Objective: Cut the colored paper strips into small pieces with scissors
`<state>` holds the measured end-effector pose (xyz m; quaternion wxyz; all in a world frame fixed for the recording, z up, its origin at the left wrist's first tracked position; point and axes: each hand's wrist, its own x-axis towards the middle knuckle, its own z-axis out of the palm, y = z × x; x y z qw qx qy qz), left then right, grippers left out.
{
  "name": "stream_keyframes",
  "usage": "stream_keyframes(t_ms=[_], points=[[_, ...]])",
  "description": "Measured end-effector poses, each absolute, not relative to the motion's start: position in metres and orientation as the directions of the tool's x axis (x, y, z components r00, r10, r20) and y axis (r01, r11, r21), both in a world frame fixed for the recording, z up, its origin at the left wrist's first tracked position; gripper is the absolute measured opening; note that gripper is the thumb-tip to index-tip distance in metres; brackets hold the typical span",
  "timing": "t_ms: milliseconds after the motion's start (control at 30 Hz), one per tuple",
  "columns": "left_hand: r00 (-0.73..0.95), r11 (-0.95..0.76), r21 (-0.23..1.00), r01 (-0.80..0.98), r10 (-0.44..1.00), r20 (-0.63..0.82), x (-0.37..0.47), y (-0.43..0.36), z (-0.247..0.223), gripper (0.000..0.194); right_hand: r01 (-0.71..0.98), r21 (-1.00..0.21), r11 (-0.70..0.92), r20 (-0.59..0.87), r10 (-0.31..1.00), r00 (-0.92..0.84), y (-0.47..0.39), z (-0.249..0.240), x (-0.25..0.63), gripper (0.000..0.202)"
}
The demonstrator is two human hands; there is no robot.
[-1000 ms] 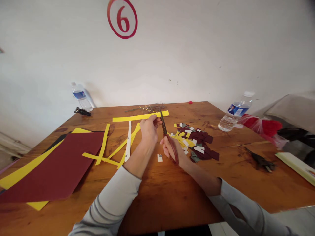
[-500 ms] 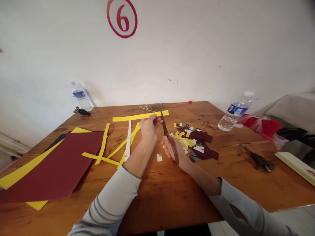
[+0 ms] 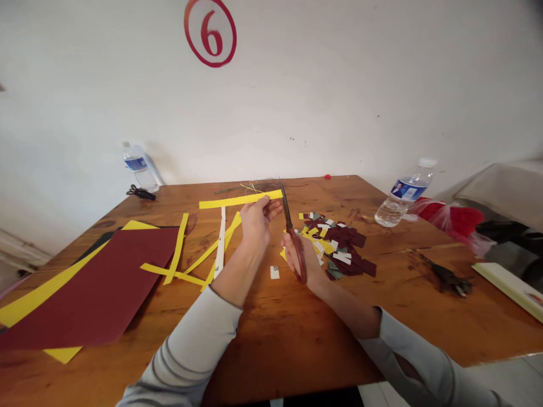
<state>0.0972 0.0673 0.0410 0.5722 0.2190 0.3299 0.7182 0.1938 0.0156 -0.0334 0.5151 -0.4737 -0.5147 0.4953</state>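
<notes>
Close to the far side of a wooden table [image 3: 263,345], a narrow yellow paper strip [image 3: 231,200] is held just above the surface, pinched near its right end between the thumb and fingers of a person's left hand [image 3: 255,222]. The right hand [image 3: 306,257] is wrapped around the red-brown handles of a pair of scissors [image 3: 290,227], its dark blades right at the strip's end — whether they touch the paper cannot be told. Between the forearms lies a small white paper square [image 3: 275,272] with printed marks; beside the right hand spreads a pile of maroon, yellow, white and grey clippings [image 3: 350,240]. To the left, loose yellow strips [image 3: 176,251] and a white strip [image 3: 220,240] lie near a large maroon sheet [image 3: 106,282]. Water bottles stand farther out — one left [image 3: 138,167], one right [image 3: 405,195] — before a wall marked with a red circled 6 [image 3: 210,34].
</notes>
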Motion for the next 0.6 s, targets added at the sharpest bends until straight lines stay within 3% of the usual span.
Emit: stream_keyframes(t_ms=[300,467,600], points=[[-0.313,-0.199,0.682,-0.704,0.948,-0.047,0.0877,0.0707,0.0459,0.018,-0.052,-0.999,0.009,0.017,0.988,-0.151,0.0146,-0.0384,0.1915,0.038],[-0.345,-0.204,0.633,-0.747,0.933,-0.106,0.0871,0.0709,0.0478,0.019,0.013,-0.997,0.077,0.074,0.983,-0.169,0.0103,-0.0322,0.1911,0.037],[-0.3,-0.193,0.645,-0.739,0.952,-0.058,0.0902,0.0707,0.0455,0.019,0.057,-0.992,0.11,0.101,0.984,-0.144,0.0134,-0.0384,0.1917,0.034]])
